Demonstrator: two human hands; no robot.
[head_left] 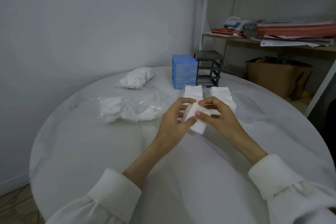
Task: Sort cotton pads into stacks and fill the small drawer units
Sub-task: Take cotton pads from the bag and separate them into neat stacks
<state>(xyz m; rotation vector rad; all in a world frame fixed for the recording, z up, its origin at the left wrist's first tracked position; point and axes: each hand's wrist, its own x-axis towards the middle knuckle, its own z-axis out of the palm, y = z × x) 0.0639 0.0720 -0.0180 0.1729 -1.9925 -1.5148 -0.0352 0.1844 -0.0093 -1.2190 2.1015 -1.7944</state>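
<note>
Head view: your left hand (174, 118) and right hand (218, 114) both grip a stack of cotton pads (197, 120). Behind, a clear drawer (183, 91) holds pads; the blue drawer unit (184, 71) stands closed, and the black frame (209, 67) has open slots.

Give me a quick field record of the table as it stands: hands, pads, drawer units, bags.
left hand: gripping small stack of white square cotton pads
right hand: pinching the same stack
blue plastic drawer unit: three drawers shut
dark grey drawer frame: drawers out
clear drawer: filled with pads
loose pad stack: right of it
clear plastic bags of pads: two, left side
</note>
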